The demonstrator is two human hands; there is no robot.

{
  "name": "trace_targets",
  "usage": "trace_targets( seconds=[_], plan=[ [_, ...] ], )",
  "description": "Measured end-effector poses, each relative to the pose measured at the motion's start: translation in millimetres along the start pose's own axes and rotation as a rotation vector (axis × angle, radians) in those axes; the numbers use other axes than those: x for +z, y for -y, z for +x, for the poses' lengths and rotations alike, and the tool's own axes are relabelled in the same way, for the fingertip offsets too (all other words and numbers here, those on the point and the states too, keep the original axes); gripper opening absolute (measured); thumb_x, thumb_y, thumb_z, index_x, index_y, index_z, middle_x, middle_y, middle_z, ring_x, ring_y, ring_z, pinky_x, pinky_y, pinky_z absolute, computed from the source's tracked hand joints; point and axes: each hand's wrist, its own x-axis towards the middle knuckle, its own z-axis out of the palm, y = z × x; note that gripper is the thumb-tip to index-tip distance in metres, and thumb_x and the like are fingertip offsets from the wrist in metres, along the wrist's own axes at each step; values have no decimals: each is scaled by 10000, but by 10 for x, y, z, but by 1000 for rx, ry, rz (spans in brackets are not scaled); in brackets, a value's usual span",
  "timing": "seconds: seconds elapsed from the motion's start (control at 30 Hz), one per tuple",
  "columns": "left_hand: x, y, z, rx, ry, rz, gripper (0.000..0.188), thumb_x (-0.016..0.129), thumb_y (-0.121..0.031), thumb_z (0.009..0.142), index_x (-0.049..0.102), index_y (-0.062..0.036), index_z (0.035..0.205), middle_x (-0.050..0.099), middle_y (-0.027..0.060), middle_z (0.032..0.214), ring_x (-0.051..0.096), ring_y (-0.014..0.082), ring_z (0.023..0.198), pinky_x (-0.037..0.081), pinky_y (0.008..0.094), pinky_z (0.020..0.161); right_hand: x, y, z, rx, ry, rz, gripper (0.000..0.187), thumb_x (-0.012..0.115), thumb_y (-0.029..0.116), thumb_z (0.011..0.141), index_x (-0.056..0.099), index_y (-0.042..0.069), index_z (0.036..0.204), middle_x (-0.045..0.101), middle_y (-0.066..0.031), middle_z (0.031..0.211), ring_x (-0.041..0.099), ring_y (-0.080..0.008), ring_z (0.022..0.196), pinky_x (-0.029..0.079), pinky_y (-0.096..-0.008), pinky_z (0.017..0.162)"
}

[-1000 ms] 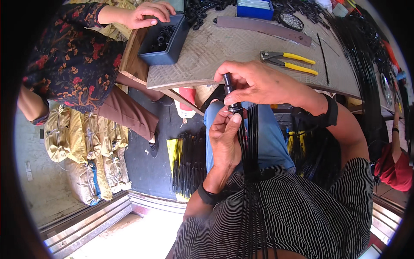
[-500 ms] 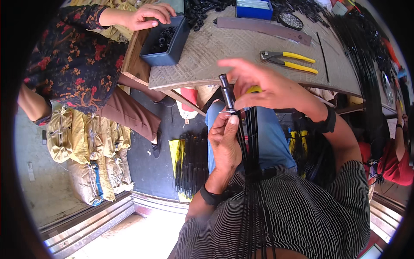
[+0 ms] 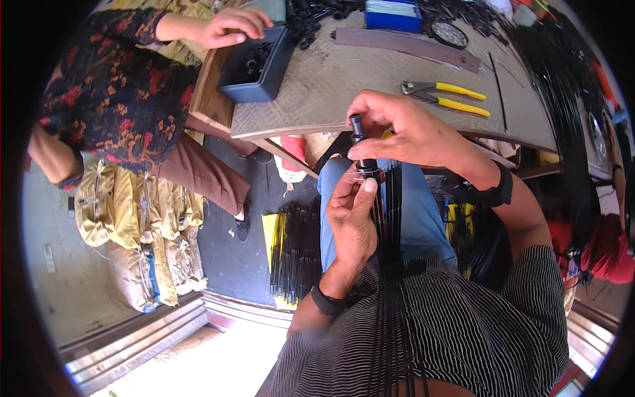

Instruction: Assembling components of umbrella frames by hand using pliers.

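Note:
My left hand [image 3: 353,225] is closed, thumb up, round the lower end of a black tube-shaped plastic fitting [image 3: 357,123], which looks like an umbrella runner. A thin silvery wire [image 3: 368,173] crosses it at my thumb tip. My right hand [image 3: 411,135] has closed on the upper part, thumb on the near side and fingers curled behind. The fitting stands nearly upright, its flared top showing above the right thumb. Several thin black rods [image 3: 391,205], like umbrella ribs, hang from there down over my lap and striped shirt. My fingers hide how the rods join the fitting.
Yellow-handled pliers [image 3: 450,98], a flat bar [image 3: 407,49], a blue box [image 3: 393,16] and a round dish [image 3: 449,34] lie on the table [image 3: 317,99]. A co-worker's hand [image 3: 239,26] rests over a grey bin [image 3: 254,86]. Sacks [image 3: 135,225] and rod bundles [image 3: 294,255] stand below.
My right hand, blurred and apart at its fingertips before, has closed round the upper part of the fitting. Both hands and the fitting have shifted slightly right.

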Motion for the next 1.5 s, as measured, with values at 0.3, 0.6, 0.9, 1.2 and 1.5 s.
trace_targets(
  seconds=[0.3,0.6,0.9,1.2,1.5],
  plan=[
    [-42,-17,19,-36,9,12,370,582,-7,824,490,50,1178,595,50,978,555,99,878,427,221,826,115,-12,58,67,-128,-334,350,681,189,751,470,22,975,475,-5,634,417,-76,588,349,-243,529],
    [-30,-25,28,-31,-14,30,390,596,-20,815,482,56,1180,592,61,994,553,115,885,416,246,856,64,-135,200,-85,-38,-335,444,720,302,699,448,17,904,444,-55,594,428,-146,548,353,-293,495],
    [-58,-11,38,-13,-20,1,347,581,-6,822,488,54,1151,586,69,984,552,122,883,424,250,855,168,-81,245,-149,-210,-530,481,735,342,616,473,-29,776,511,-188,575,526,-306,515,394,-370,494],
    [-33,-46,32,4,-23,-13,347,587,-17,821,478,45,1144,584,63,989,548,125,913,416,266,880,297,-83,223,-162,-292,-566,454,737,316,618,439,-15,713,497,-182,540,504,-321,475,381,-370,458],
    [-145,-29,18,48,27,43,239,597,-96,834,546,6,1044,607,66,975,555,139,921,410,313,908,267,-37,162,-42,-235,-449,496,774,301,623,482,0,889,534,-137,668,542,-207,570,420,-315,530]
  ],
)
